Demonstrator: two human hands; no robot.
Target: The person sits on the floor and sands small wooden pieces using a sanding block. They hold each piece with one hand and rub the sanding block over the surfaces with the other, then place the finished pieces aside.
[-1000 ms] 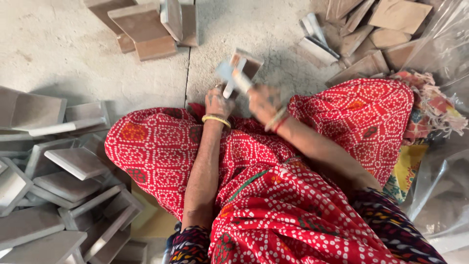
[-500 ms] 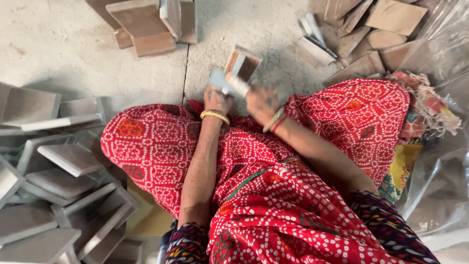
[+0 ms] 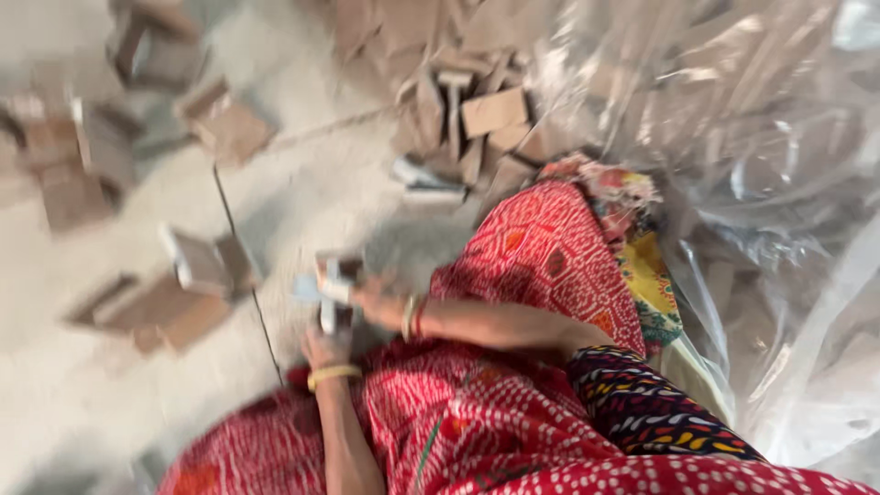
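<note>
Cardboard box (image 3: 335,286), small and half-folded, sits gripped between the left hand (image 3: 327,346) below and right hand (image 3: 378,298) beside it; a hasty fold could crease it crooked.

small grey-and-brown cardboard box (image 3: 335,286) held between both hands, blurred. brown flat cardboard pieces heaped (image 3: 472,115) at top centre, more open boxes (image 3: 197,275) scattered on floor at left. clear plastic sheeting (image 3: 770,183) fills right side.
</note>
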